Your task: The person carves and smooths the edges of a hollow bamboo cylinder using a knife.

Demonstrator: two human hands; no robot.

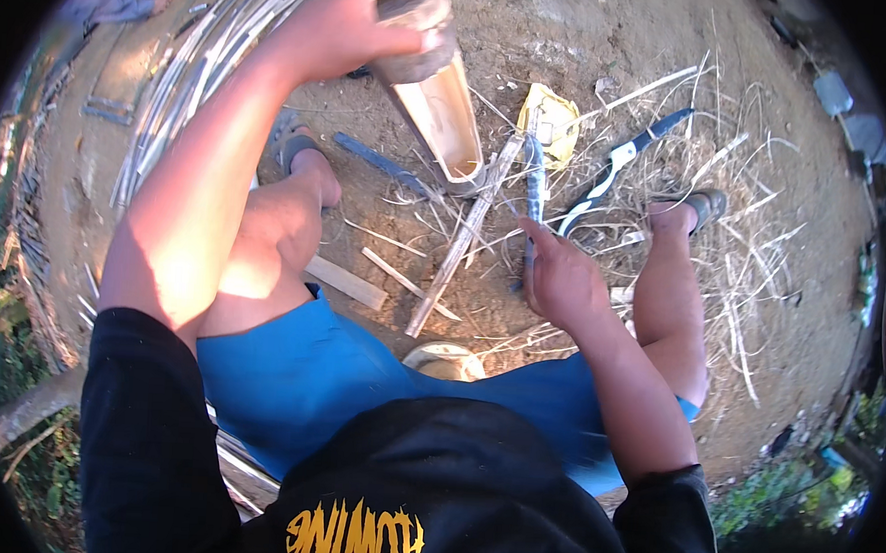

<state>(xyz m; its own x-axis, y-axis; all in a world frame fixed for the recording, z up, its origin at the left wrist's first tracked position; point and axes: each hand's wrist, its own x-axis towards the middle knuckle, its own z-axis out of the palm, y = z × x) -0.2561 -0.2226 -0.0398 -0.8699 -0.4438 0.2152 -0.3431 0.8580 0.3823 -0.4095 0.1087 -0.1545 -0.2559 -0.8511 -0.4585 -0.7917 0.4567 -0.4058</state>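
While near left hand (341, 31), hollow trough (441, 121).

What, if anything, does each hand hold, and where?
Left hand: brown chunk, gripped from its left side; whether joined to the hollow piece is unclear. Right hand: narrow tool, by its near end.

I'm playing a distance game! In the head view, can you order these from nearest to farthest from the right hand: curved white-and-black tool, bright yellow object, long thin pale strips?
From the right hand:
1. Curved white-and-black tool: ahead, slightly right.
2. Bright yellow object: farther ahead, slightly left.
3. Long thin pale strips: off at upper left.
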